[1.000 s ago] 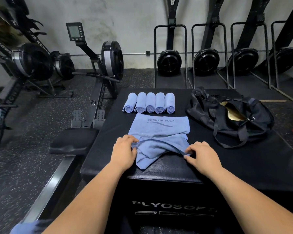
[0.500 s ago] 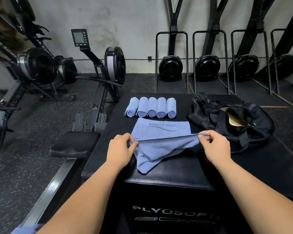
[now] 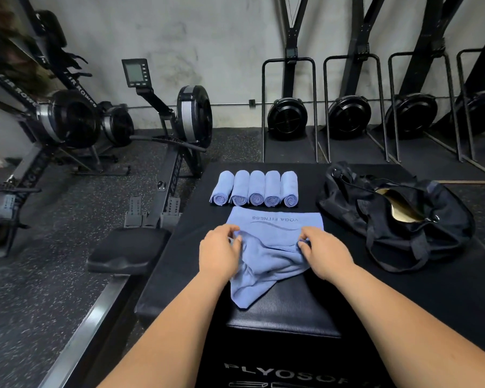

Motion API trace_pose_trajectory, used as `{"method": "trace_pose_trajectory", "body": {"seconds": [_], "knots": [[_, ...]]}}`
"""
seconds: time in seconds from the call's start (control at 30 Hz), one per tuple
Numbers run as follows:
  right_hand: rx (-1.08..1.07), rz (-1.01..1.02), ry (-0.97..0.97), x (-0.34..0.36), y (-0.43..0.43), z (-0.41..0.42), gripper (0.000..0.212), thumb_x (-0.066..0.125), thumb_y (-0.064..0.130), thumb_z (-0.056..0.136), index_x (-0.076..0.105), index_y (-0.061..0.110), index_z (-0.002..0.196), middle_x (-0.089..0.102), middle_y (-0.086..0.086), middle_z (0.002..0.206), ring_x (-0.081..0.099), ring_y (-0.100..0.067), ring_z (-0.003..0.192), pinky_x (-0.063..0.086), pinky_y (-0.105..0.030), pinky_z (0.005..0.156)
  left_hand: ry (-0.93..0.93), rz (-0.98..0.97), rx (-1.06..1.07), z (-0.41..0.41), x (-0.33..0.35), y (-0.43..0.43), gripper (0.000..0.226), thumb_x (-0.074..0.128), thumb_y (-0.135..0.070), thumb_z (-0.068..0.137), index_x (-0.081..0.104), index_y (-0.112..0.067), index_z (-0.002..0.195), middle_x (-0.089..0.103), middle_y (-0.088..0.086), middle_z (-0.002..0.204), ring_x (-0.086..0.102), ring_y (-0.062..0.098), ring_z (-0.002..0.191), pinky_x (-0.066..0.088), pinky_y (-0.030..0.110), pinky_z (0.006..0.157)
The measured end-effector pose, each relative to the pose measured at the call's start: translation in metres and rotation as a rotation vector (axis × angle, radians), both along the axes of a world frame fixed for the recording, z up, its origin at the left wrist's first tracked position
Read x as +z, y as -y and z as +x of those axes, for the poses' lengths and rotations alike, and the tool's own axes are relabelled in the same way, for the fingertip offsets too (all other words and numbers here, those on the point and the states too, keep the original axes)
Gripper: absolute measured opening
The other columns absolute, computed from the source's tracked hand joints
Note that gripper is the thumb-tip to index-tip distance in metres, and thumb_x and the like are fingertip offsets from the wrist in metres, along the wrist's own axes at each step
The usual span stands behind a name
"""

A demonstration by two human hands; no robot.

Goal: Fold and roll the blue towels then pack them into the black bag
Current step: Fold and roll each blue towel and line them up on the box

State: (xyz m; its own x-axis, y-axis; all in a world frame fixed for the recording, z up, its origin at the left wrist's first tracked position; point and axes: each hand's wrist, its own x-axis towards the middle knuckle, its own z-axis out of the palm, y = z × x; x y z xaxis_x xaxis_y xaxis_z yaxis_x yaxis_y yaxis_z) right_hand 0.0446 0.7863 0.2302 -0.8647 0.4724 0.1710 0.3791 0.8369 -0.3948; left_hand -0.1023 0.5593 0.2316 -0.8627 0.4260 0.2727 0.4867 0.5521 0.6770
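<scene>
Squarely in the middle of my feed, two bare hands hold a loose blue towel (image 3: 263, 264) over a wide black padded surface (image 3: 185, 247). The left hand (image 3: 220, 254) has its fingers curled, thumb and fingertips pinching the towel's far edge at its left end. The right hand (image 3: 324, 254) does likewise at the right end, fingers bent and closed on the hem. Between the two grips the edge sags slightly. The rest of the cloth lies bunched, trailing toward me to a point on a nearer black box (image 3: 283, 317) lettered PLYOSOFT on its near face.

Under the towel's far part lies a flat blue towel (image 3: 275, 219), printed YOGA FITNESS with the letters upside down to me. Just beyond that, five rolled blue towels (image 3: 256, 189) sit side by side in a touching row, spiral ends toward me. To the right, apart from the hands, the black bag (image 3: 398, 219) slumps on the same padded surface, its zip open on a tan lining and its straps looping toward the near side.

Left of the surface, rowing machines (image 3: 179, 135) stand on the speckled rubber floor (image 3: 39, 275). Along the far grey wall (image 3: 207, 37) I count four upright machines (image 3: 287, 119) with black fan housings.
</scene>
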Motion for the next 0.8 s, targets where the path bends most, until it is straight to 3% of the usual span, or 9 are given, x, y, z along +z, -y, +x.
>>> {"method": "trace_pose_trajectory", "body": {"seconds": [0.1, 0.2, 0.3, 0.37, 0.6, 0.8], "knots": [[0.057, 0.007, 0.164, -0.021, -0.001, -0.001, 0.012, 0.048, 0.034, 0.105, 0.043, 0.029, 0.097, 0.065, -0.003, 0.104, 0.062, -0.034, 0.094, 0.044, -0.040, 0.075, -0.043, -0.200, -0.055, 0.001, -0.021, -0.005, 0.003, 0.065, -0.027, 0.093, 0.064, -0.030, 0.094, 0.068, -0.006, 0.101, 0.063, 0.024, 0.096, 0.048, 0.040, 0.085], [0.043, 0.015, 0.140, -0.042, 0.000, 0.006, 0.013, 0.044, 0.036, 0.104, 0.049, 0.025, 0.107, 0.063, -0.001, 0.104, 0.062, -0.031, 0.095, 0.048, -0.044, 0.079, -0.132, -0.382, -0.155, 0.004, -0.040, -0.008, 0.007, 0.057, -0.032, 0.099, 0.058, -0.025, 0.100, 0.070, -0.002, 0.098, 0.064, 0.027, 0.095, 0.037, 0.036, 0.077], [0.034, 0.055, 0.100, -0.048, 0.000, 0.007, 0.021, 0.044, 0.035, 0.104, 0.055, 0.023, 0.116, 0.064, -0.001, 0.103, 0.061, -0.028, 0.091, 0.049, -0.044, 0.080, -0.179, -0.374, -0.188, 0.005, -0.047, -0.006, 0.016, 0.053, -0.033, 0.102, 0.057, -0.021, 0.111, 0.070, 0.002, 0.101, 0.063, 0.030, 0.096, 0.041, 0.038, 0.080], [0.027, 0.072, 0.110, -0.046, 0.002, 0.007, 0.017, 0.044, 0.034, 0.104, 0.055, 0.022, 0.110, 0.064, -0.002, 0.100, 0.059, -0.028, 0.087, 0.047, -0.043, 0.077, -0.196, -0.363, -0.191, 0.004, -0.049, -0.001, 0.024, 0.051, -0.036, 0.102, 0.058, -0.020, 0.118, 0.071, 0.003, 0.102, 0.064, 0.030, 0.095, 0.046, 0.040, 0.084], [0.018, 0.086, 0.101, -0.046, 0.010, 0.025, 0.011, 0.042, 0.033, 0.103, 0.044, 0.028, 0.093, 0.059, 0.003, 0.089, 0.052, -0.024, 0.077, 0.046, -0.042, 0.072, -0.312, -0.430, -0.211, 0.017, -0.055, 0.014, 0.039, 0.031, -0.048, 0.098, 0.058, -0.025, 0.114, 0.068, -0.010, 0.103, 0.064, 0.017, 0.098, 0.044, 0.036, 0.090], [0.040, 0.138, 0.059, -0.048, 0.019, 0.056, 0.011, 0.041, 0.035, 0.103, 0.041, 0.032, 0.093, 0.059, 0.007, 0.088, 0.051, -0.021, 0.079, 0.042, -0.038, 0.074, -0.317, -0.477, -0.182, 0.042, -0.051, 0.029, 0.036, 0.037, -0.051, 0.100, 0.060, -0.030, 0.118, 0.070, -0.013, 0.101, 0.065, 0.013, 0.097, 0.041, 0.034, 0.094]]}}
